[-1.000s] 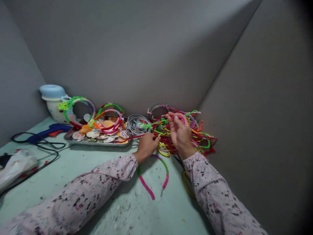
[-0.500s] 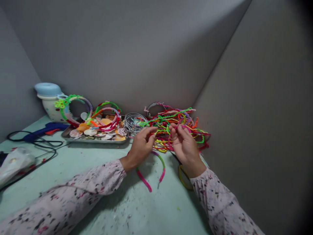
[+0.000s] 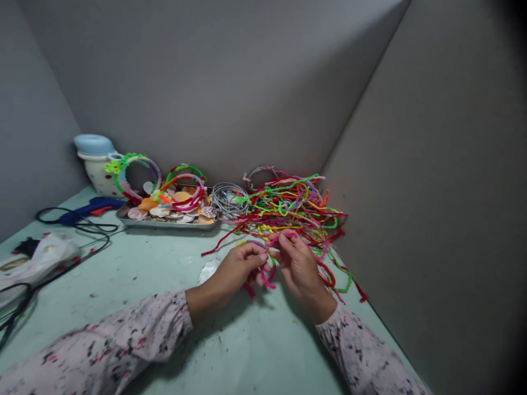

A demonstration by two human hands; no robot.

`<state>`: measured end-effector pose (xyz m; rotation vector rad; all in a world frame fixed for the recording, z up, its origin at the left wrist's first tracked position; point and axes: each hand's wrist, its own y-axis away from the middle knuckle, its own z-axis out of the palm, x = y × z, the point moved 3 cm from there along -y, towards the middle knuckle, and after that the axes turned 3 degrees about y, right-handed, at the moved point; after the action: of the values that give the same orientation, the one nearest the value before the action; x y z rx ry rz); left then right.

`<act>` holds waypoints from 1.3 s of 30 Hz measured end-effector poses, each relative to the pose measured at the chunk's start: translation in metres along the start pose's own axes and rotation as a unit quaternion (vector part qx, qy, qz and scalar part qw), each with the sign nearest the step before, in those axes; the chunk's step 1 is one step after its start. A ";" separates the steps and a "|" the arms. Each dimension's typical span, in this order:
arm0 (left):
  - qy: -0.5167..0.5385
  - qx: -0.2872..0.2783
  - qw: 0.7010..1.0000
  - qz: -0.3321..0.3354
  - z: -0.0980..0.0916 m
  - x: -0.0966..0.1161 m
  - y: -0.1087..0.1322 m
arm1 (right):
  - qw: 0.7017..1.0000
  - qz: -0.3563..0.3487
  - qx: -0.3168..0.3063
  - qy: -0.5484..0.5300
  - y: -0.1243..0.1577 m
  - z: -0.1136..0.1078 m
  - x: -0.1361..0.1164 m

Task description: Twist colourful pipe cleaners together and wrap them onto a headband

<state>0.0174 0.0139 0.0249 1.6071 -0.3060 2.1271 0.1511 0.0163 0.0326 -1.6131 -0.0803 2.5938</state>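
Observation:
A pink pipe cleaner (image 3: 268,283) runs between my hands, its near end bent and hanging down. My left hand (image 3: 239,269) pinches it with thumb and fingertips. My right hand (image 3: 300,266) has its fingers closed on the same pipe cleaner, close beside the left. Behind and below them, a curved multicoloured band (image 3: 249,291) rests on the table, largely covered by my fingers. Just beyond my hands spreads a tangled heap of coloured pipe cleaners (image 3: 288,200), some trailing down past my right wrist.
A metal tray (image 3: 173,223) holds seashells and wrapped rings, with a coil of grey wire (image 3: 230,200) beside it. At left are a lidded container (image 3: 99,167), a blue glue gun (image 3: 88,208), a black cord (image 3: 74,263) and a plastic bag (image 3: 51,258). Walls border the table.
Both hands have come down and nearer to me, away from the heap. The pink pipe cleaner is now stretched between them. The view has shifted slightly to the left.

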 end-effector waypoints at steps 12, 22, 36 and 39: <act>-0.062 0.015 0.998 -0.006 -0.015 -0.021 0.009 | 0.992 -0.032 0.033 0.116 0.013 -0.017 0.027; -0.057 -0.001 0.998 0.003 -0.015 -0.021 0.010 | 0.995 -0.007 0.029 0.100 0.015 -0.018 0.032; -0.113 -0.019 0.992 0.060 -0.012 -0.014 0.013 | 0.989 0.059 -0.071 0.119 0.017 -0.016 0.040; -0.131 -0.007 0.989 0.071 -0.011 -0.013 0.014 | 0.989 0.064 -0.078 0.106 0.019 -0.014 0.039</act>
<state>0.0038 0.0035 0.0104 1.9092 -0.5323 2.0080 0.1451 0.0016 -0.0101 -2.0024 -0.1752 2.5436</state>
